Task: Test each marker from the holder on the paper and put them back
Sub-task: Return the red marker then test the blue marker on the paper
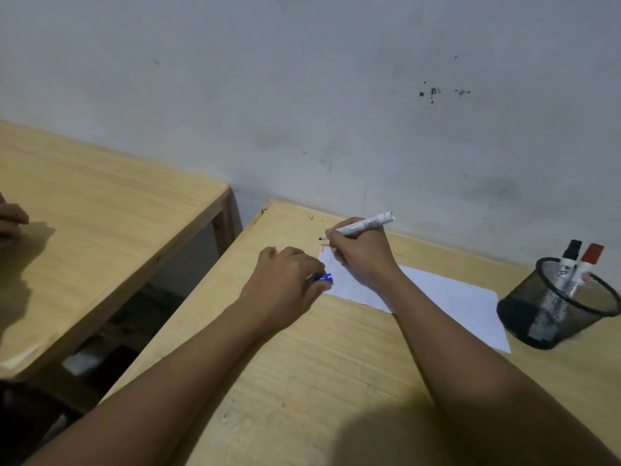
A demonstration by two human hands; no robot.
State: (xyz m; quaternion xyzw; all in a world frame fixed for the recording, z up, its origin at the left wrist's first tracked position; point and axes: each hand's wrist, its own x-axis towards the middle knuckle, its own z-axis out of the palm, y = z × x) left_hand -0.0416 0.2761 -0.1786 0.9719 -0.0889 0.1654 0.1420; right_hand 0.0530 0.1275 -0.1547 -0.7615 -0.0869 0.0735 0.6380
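Note:
My right hand [361,250] grips a white uncapped marker [368,224], its tip just past the far left corner of the white paper [447,297]. A short red mark shows at that corner. My left hand [285,280] rests on the table by the paper's left edge, fingers closed on a blue marker cap [325,278]. At the right stands the black mesh holder [557,314] with a black-capped marker [569,260] and a red-capped marker [588,264] upright in it.
The paper and holder sit on a light wooden table [336,364] against a grey wall. A second wooden table [100,230] stands to the left across a gap. Another person's hand [11,220] shows at the far left edge.

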